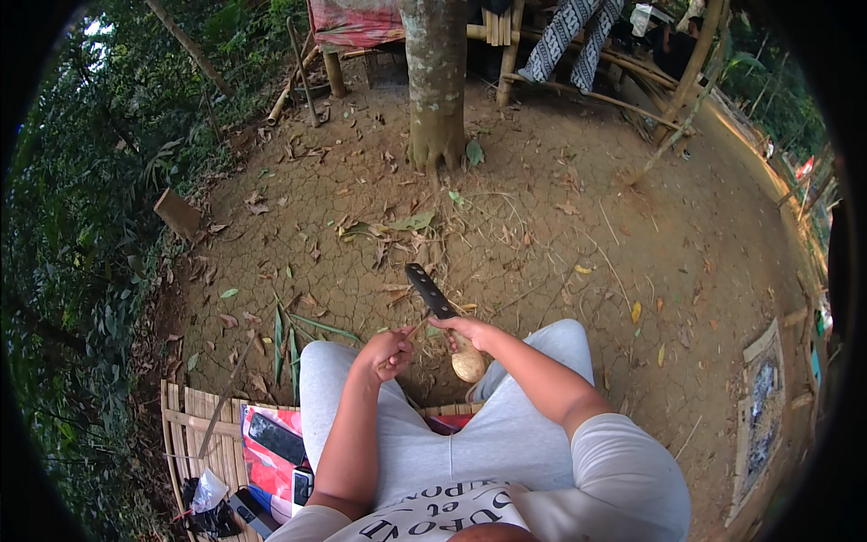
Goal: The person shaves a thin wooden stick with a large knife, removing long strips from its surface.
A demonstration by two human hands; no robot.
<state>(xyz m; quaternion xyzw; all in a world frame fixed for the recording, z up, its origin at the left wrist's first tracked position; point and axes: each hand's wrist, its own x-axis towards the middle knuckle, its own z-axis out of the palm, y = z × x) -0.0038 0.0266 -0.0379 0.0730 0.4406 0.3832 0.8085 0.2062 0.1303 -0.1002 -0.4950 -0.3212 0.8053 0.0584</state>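
Observation:
Between my knees, my right hand (465, 332) is closed around a knife. Its dark blade (428, 289), marked with a row of pale round spots or holes, points away and to the left. A rounded, pale tan handle end (468, 365) shows below the fingers. Just left of it, my left hand (388, 353) is closed in a pinch, with what looks like a thin strip (417, 327) reaching from its fingers towards the blade. The strip is too small to make out exactly.
A bamboo bench (203, 411) at lower left bears a dark phone (276, 439), a red sheet (257, 470) and a plastic bag (209, 492). Green leaf blades (293, 348) lie on cracked earth. Ahead stands a tree trunk (435, 90); behind it, a person's patterned trouser legs (564, 41).

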